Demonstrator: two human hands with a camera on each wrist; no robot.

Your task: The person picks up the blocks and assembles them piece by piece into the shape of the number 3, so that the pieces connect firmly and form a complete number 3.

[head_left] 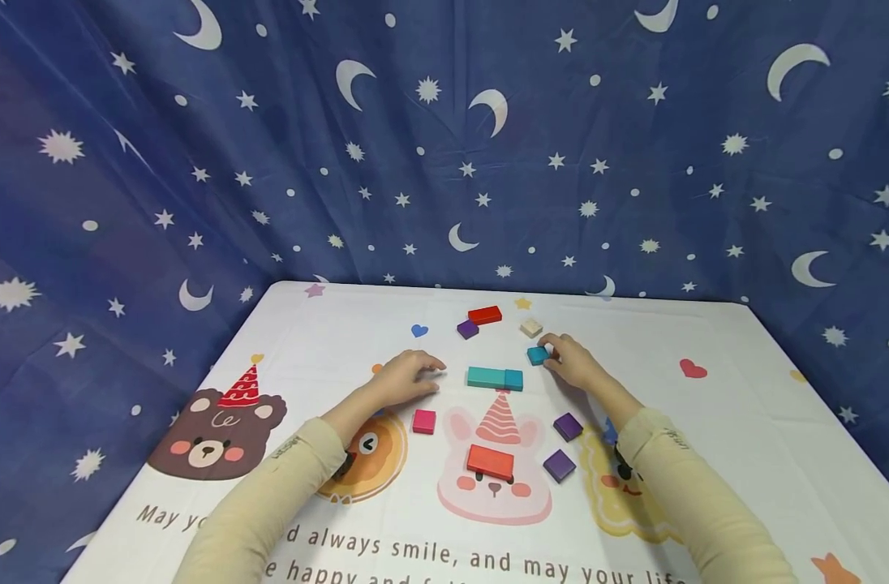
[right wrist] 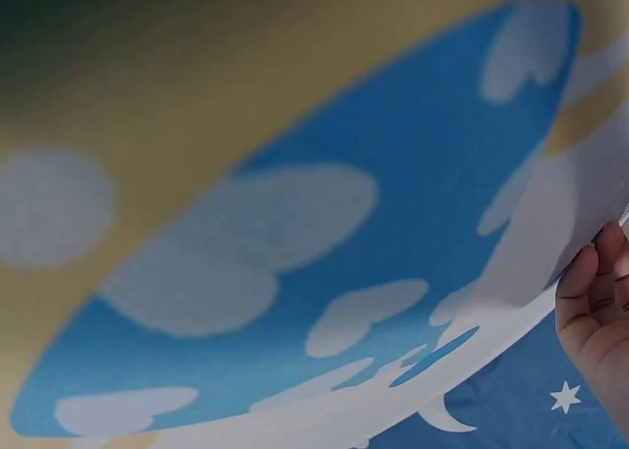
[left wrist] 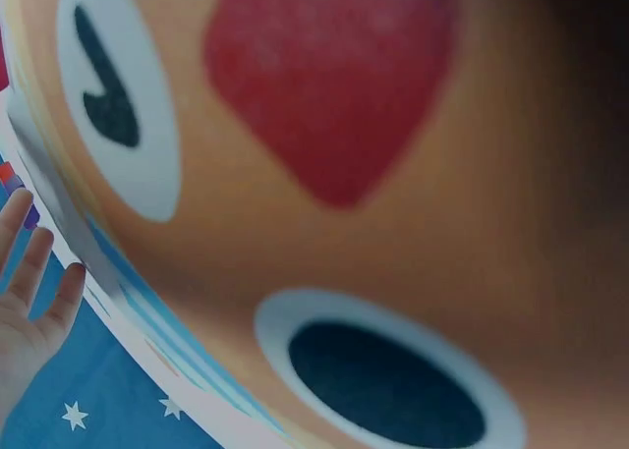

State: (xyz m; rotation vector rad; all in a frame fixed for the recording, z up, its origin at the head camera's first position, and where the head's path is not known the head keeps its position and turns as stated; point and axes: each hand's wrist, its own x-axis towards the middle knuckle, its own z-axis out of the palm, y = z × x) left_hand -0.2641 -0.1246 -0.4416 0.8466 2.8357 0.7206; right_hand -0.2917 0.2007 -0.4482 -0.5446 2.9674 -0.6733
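Observation:
My right hand (head_left: pixel 572 362) pinches a small blue block (head_left: pixel 537 355) by its right side, with its fingers curled. In the right wrist view only part of that hand (right wrist: pixel 598 316) shows, at the right edge, and the block is hidden. My left hand (head_left: pixel 408 379) holds nothing; its thumb and fingers are spread apart over the cloth. Just to its right lies a long teal block (head_left: pixel 486 377), end to end with a blue block (head_left: pixel 513 380). In the left wrist view the spread fingers (left wrist: pixel 31 262) appear at the left edge.
Behind lie a red block (head_left: pixel 484 315), a purple block (head_left: pixel 468 329) and a cream block (head_left: pixel 531 328). Nearer are a pink block (head_left: pixel 424 422), an orange-red block (head_left: pixel 491 461) and two purple blocks (head_left: pixel 568 427). A printed white cloth (head_left: pixel 357 324) covers the table; a starry blue curtain (head_left: pixel 415 162) hangs behind.

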